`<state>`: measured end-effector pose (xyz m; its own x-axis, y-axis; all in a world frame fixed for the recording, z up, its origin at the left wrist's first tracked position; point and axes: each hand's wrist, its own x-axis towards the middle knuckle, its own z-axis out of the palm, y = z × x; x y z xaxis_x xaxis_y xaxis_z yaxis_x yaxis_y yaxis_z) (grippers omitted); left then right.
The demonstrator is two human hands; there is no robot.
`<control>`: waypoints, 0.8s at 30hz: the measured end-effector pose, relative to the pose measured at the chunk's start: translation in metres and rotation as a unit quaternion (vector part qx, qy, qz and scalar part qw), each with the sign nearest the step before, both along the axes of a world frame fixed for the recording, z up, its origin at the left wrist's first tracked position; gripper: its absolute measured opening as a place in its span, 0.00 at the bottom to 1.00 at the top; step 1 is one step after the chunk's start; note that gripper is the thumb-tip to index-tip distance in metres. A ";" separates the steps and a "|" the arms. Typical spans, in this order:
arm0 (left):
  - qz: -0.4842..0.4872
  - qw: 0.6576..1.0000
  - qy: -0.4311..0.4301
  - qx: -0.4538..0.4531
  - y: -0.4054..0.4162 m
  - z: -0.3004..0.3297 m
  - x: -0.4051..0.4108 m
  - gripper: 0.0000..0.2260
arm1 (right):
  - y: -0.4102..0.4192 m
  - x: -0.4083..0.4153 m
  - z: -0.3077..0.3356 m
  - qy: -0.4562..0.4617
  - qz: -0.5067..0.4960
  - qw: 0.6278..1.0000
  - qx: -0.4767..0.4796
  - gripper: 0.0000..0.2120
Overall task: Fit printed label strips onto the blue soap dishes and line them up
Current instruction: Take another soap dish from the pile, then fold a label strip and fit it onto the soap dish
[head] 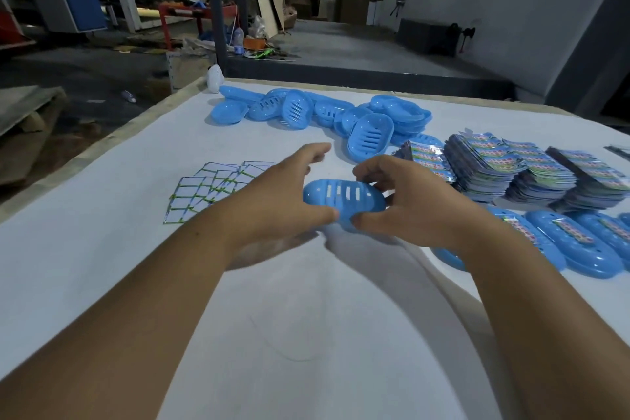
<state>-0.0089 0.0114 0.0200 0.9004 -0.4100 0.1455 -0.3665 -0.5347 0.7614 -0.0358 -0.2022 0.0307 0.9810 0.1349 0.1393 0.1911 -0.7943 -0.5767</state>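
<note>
Head view shows 1 blue soap dish (344,202) held just above the white table (306,334), slotted base up, between both hands: the right hand (405,194) curls its fingers and thumb around the right end, while the left hand (283,194) pinches the near-left rim with its thumb, other fingers spread loose. No label is on it yet, I judge. Since the left grip looks light, the dish could twist or drop during fitting. Reaching for the label stacks (511,167) might topple them onto the finished dishes (576,242), and the unlabelled pile (317,112) sits close behind.
</note>
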 end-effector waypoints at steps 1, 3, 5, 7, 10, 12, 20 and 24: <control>-0.015 0.999 -0.007 0.036 0.001 0.000 -0.002 0.40 | 0.000 0.000 0.000 0.011 0.007 1.000 -0.001 0.38; -0.022 0.997 0.007 0.071 0.000 0.002 -0.007 0.40 | -0.002 0.001 -0.001 0.025 0.020 0.999 -0.007 0.38; -0.026 0.996 0.018 0.087 -0.001 0.002 -0.010 0.39 | -0.002 0.000 -0.001 0.036 0.025 0.999 -0.020 0.38; -0.027 0.995 0.019 0.094 -0.002 0.002 -0.010 0.39 | -0.002 -0.001 -0.001 0.056 0.028 0.997 -0.035 0.37; -0.025 0.994 0.013 0.103 -0.002 0.003 -0.009 0.38 | 0.000 -0.001 0.000 0.070 0.028 0.996 -0.035 0.33; -0.031 0.994 0.017 0.101 -0.002 0.002 -0.009 0.38 | 0.000 -0.001 -0.001 0.072 0.030 0.997 -0.029 0.30; 0.152 0.982 -0.045 0.106 0.014 0.011 0.010 0.13 | -0.005 0.004 -0.006 0.018 0.014 1.000 0.021 0.31; 0.273 0.906 -0.085 0.313 0.032 0.013 0.017 0.18 | -0.005 0.006 -0.008 -0.026 0.000 0.999 -0.019 0.26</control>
<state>0.0076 0.0432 0.0332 0.9801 0.0396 0.1946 -0.0008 -0.9791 0.2034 -0.0303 -0.2070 0.0229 0.9724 0.1421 0.1850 0.2209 -0.8154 -0.5351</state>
